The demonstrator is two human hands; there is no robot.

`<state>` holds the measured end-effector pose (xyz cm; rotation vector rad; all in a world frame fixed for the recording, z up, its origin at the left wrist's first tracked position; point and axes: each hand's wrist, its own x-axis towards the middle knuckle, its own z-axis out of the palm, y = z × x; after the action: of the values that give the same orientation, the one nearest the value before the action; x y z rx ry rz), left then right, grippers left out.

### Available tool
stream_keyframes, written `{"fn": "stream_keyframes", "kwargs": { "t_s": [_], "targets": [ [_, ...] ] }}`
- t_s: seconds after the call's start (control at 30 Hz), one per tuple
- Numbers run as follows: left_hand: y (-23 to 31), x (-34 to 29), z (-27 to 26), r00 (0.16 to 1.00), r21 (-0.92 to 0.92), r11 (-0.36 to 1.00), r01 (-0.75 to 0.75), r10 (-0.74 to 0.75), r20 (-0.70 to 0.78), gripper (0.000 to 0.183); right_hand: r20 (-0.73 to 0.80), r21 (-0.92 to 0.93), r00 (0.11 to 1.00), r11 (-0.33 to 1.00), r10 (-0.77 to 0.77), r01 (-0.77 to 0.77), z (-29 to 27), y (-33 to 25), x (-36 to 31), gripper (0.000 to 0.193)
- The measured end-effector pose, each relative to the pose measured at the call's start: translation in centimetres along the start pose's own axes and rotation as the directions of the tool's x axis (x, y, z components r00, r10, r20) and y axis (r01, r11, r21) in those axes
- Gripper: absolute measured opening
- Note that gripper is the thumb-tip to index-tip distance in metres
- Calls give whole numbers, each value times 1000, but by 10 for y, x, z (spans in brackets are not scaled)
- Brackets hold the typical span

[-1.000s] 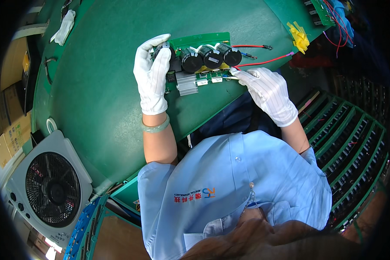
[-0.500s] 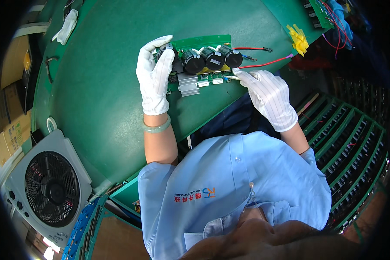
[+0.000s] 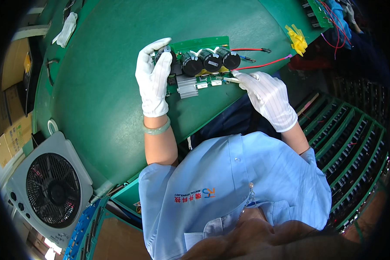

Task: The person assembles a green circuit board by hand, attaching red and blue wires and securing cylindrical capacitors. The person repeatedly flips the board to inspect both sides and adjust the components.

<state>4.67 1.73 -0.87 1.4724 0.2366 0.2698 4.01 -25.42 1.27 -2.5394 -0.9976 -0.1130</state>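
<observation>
A green circuit board [image 3: 199, 43] lies on the green work surface, carrying several large black capacitors [image 3: 212, 62] in a row and a finned silver heat sink [image 3: 187, 88]. My left hand [image 3: 154, 78], in a white glove, is closed around the board's left end, thumb against a black capacitor there. My right hand [image 3: 266, 95], in a striped white glove, pinches a thin pale tool [image 3: 232, 80]. Its tip meets the board's lower right corner beside a small blue part; its exact kind is too small to tell. Red wires [image 3: 260, 66] run out from the board's right end.
A grey box fan [image 3: 54, 186] stands at the left. Yellow strips [image 3: 297, 40] lie at the upper right, near another board with red wires [image 3: 320, 15]. A white glove [image 3: 66, 30] lies at the upper left. Dark slatted racks [image 3: 346, 143] holding parts stand at the right.
The board has shifted very slightly left and down with my left hand. The right hand's tool tip has moved slightly left. At the upper right another person's hand has come into view.
</observation>
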Motion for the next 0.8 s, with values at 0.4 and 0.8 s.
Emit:
{"fn": "stream_keyframes", "kwargs": {
  "t_s": [0.4, 0.8],
  "targets": [
    [-2, 7, 2, 988, 5, 989, 150, -150, -42, 28, -130, 354, 948, 907, 291, -230, -7, 11, -25, 21],
    [0, 6, 5, 984, 24, 990, 142, -139, -109, 23, -63, 339, 979, 926, 196, -164, -12, 20, -21, 22]
  ]
}}
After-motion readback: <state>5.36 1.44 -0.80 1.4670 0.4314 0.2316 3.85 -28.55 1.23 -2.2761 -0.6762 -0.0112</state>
